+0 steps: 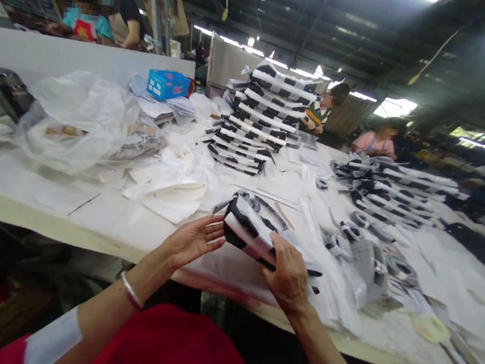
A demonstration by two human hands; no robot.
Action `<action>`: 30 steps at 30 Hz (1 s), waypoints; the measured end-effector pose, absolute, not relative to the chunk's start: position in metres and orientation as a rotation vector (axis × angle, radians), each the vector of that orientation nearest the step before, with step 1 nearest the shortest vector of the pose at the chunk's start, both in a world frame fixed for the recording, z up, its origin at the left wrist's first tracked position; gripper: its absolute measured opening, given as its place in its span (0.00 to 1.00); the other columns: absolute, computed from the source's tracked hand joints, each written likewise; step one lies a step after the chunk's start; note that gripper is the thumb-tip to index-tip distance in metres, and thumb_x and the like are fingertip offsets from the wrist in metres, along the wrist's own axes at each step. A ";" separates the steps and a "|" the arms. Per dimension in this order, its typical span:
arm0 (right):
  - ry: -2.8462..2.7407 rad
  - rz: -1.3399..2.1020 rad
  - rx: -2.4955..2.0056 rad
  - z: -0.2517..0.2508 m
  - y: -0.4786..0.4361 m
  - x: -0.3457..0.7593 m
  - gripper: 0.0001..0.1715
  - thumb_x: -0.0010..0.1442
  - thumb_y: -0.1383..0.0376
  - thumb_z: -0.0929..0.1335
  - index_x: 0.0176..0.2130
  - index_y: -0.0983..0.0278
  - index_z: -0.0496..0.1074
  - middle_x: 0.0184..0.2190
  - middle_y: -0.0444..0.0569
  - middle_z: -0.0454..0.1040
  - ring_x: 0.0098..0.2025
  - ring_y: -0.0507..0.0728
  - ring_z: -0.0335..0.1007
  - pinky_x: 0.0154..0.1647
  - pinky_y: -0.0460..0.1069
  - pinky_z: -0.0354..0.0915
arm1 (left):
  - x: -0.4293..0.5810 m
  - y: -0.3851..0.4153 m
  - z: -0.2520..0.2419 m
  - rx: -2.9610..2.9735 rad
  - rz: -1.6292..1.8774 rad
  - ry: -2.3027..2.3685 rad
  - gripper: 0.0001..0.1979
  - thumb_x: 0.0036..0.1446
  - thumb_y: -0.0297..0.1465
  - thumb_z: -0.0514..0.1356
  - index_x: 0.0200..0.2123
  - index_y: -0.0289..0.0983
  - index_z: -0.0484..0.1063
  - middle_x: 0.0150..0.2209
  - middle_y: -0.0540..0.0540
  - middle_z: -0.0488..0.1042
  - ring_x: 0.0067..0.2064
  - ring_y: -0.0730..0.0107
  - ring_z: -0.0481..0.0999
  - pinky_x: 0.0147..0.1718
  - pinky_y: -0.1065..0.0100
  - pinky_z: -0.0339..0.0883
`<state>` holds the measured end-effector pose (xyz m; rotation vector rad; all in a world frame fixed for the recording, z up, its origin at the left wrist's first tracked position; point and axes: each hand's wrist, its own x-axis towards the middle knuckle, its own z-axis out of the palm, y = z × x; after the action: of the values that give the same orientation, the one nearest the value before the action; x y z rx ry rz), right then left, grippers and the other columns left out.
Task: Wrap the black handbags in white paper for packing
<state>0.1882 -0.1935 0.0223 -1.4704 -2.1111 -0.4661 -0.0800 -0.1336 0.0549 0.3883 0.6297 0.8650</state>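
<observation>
A folded black-and-white fabric piece (251,230) is tilted up above the table's front edge. My right hand (288,269) grips its right end, thumb below and fingers over the top. At its left end, my left hand (194,238) has its fingers stretched out, the tips at or against the fabric; whether they press on it I cannot tell. Just behind the piece, a coil of grey tape (252,201) lies on the table. A small black scrap (315,290) lies right of my right hand.
A tall stack of black-and-white bundles (260,120) stands at the back, another stack (399,194) at the right. A clear plastic bag (83,123) and a blue box (168,85) are at left. A tape dispenser (370,272) and tape rolls (402,270) sit right. Several people are beyond.
</observation>
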 end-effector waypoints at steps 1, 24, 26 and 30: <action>-2.104 -0.467 -1.480 0.026 -0.188 0.192 0.41 0.53 0.70 0.65 0.65 0.64 0.56 0.56 0.58 0.71 0.56 0.67 0.68 0.55 0.60 0.65 | -0.078 -0.132 0.055 0.431 0.876 0.611 0.11 0.64 0.32 0.58 0.46 0.35 0.74 0.46 0.41 0.76 0.43 0.69 0.77 0.41 0.68 0.71; -1.610 -0.064 -2.023 0.134 -0.124 0.258 0.36 0.45 0.44 0.69 0.47 0.64 0.75 0.36 0.51 0.78 0.36 0.63 0.71 0.40 0.54 0.64 | -0.087 -0.133 -0.050 1.565 0.976 1.054 0.16 0.56 0.39 0.55 0.42 0.37 0.74 0.40 0.44 0.79 0.44 0.60 0.77 0.47 0.63 0.68; -1.644 -0.111 -1.996 0.128 -0.125 0.256 0.35 0.47 0.45 0.69 0.47 0.64 0.75 0.36 0.52 0.78 0.37 0.63 0.72 0.40 0.54 0.65 | -0.087 -0.134 -0.048 1.553 0.983 1.059 0.15 0.56 0.39 0.56 0.41 0.38 0.75 0.40 0.44 0.79 0.43 0.60 0.77 0.47 0.62 0.68; -1.878 -0.238 -1.849 0.100 -0.137 0.245 0.30 0.54 0.51 0.68 0.51 0.64 0.73 0.42 0.54 0.79 0.42 0.64 0.75 0.44 0.54 0.67 | -0.087 -0.130 -0.045 1.349 0.956 1.024 0.20 0.54 0.46 0.58 0.42 0.37 0.75 0.39 0.43 0.78 0.41 0.60 0.77 0.44 0.62 0.70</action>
<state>0.2449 -0.1374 0.1001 -1.8487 -1.8775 -0.2378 -0.0873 -0.1298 -0.0450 1.3493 1.0237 0.9565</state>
